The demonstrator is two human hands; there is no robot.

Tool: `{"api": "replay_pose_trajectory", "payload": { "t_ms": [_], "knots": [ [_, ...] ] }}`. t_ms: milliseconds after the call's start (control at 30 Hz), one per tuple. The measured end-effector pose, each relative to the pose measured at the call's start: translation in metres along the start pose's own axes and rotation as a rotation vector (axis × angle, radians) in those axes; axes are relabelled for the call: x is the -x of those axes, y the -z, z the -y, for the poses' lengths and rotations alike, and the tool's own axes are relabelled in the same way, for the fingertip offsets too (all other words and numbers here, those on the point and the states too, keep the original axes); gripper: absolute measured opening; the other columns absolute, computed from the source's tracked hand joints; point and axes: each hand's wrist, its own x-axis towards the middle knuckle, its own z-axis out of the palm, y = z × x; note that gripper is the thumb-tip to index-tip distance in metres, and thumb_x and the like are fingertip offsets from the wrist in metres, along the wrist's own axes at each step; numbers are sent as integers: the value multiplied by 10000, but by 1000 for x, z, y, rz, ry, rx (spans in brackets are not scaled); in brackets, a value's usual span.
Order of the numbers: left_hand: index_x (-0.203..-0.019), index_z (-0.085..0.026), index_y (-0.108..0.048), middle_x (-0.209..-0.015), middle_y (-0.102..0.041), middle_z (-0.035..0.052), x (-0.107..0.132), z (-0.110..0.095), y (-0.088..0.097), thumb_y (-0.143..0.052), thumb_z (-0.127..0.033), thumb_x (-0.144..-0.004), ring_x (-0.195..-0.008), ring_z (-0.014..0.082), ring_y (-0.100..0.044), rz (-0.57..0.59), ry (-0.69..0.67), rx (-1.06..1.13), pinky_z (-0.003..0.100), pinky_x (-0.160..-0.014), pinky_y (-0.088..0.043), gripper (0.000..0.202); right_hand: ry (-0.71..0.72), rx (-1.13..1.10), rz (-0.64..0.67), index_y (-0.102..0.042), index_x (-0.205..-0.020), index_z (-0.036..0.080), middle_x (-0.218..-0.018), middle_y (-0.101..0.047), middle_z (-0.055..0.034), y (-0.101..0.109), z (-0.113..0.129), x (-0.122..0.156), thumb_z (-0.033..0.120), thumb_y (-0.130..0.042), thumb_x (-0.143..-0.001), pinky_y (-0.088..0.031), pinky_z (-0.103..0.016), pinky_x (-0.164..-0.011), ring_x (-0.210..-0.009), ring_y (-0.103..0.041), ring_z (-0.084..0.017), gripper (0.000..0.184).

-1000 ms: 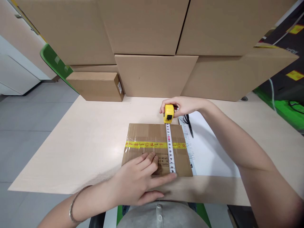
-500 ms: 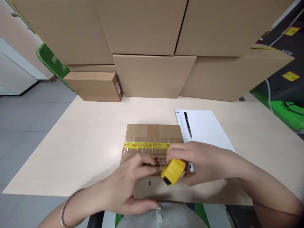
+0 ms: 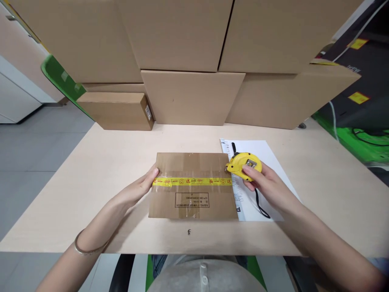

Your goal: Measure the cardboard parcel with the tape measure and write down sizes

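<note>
A flat cardboard box [image 3: 197, 164] with a band of yellow printed tape lies on the table in front of me. My left hand [image 3: 138, 188] is closed against its left side, the thumb by the upper edge and the other fingers mostly hidden. In my right hand [image 3: 267, 182] is a yellow tape measure [image 3: 247, 159], held between thumb and fingers at the right edge of the box. Its metal hook end points left, over the box edge. A black wrist strap hangs below it onto the white notepad [image 3: 273, 162]. The pen on the pad is mostly covered by the tape measure.
Large cardboard boxes [image 3: 194, 97] are stacked along the back of the light wooden table [image 3: 121, 154]. A smaller closed carton [image 3: 115, 109] stands at the back left. Dark equipment [image 3: 349, 89] is beyond the right side.
My left hand has moved from above the box to its left side. My right hand has carried the tape measure up and away from me, to the box's right edge.
</note>
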Motion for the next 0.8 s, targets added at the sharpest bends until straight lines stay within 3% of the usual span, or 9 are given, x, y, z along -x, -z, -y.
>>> {"api": "replay_pose_trajectory", "payload": {
  "t_ms": [67,133,233,333,400,500,633,733,800],
  "knots": [
    [-1626,-354,-401,-1586,-572,92,-1,-6,4,-518,-648,-1011,-1448,339,-557,15,39,54,441,-1064,-582,692,38,-44,-10,-591,-891,250,-638,-498,40,6,5,2,596,-603,-984,-397,-339,-638,-603,-461,-167,358],
    [-1674,-394,-245,-1707,-387,102,-2,-12,7,-691,-626,-924,-1511,370,-470,-11,-27,61,479,-1136,-537,903,85,-122,-24,-599,-854,257,-673,-511,29,14,13,2,601,-635,-952,-390,-335,-601,-579,-428,-157,360],
    [-1641,-402,-297,-1678,-351,117,-1,-18,5,-870,-428,-812,-1520,389,-431,-51,-245,-52,521,-1216,-450,1008,156,-213,-111,-626,-872,268,-742,-535,22,20,28,-2,594,-734,-871,-366,-328,-545,-553,-390,-142,343],
    [-1585,-386,-384,-1570,-406,121,0,-13,0,-924,-256,-707,-1510,391,-418,-24,-432,-167,547,-1230,-423,1039,244,-120,-132,-655,-949,272,-787,-586,16,9,52,-9,553,-788,-843,-377,-318,-529,-574,-457,-150,328],
    [-1603,-381,-346,-1572,-394,138,1,-6,-3,-928,-228,-678,-1517,403,-404,13,-472,-149,569,-1230,-415,1104,325,39,-34,-669,-1018,262,-851,-633,6,-8,72,-14,514,-808,-839,-397,-308,-542,-625,-515,-156,339],
    [-1668,-401,-147,-1650,-330,173,2,6,-5,-946,-235,-664,-1521,432,-411,34,-437,-33,618,-1224,-401,1294,436,297,194,-654,-1005,231,-871,-653,3,-42,100,-25,505,-784,-873,-411,-293,-580,-681,-549,-154,330],
    [-1661,-480,27,-1699,-306,166,8,20,-6,-985,-213,-623,-1509,459,-439,26,-390,30,670,-1194,-412,1475,524,447,406,-578,-1016,214,-907,-664,-2,-85,123,-38,499,-686,-966,-424,-283,-648,-731,-574,-153,309],
    [-1660,-494,53,-1710,-304,155,13,27,-5,-999,-206,-598,-1498,455,-460,-19,-335,23,666,-1188,-420,1522,551,553,483,-540,-1012,208,-982,-674,-35,-99,126,-44,448,-660,-993,-414,-290,-683,-794,-591,-173,269],
    [-1651,-510,98,-1694,-340,144,13,28,-4,-995,-200,-606,-1503,439,-460,-16,-336,10,662,-1191,-415,1544,529,602,502,-541,-1013,211,-998,-683,-44,-98,123,-44,437,-658,-996,-406,-292,-684,-819,-607,-184,255]
  ]
}}
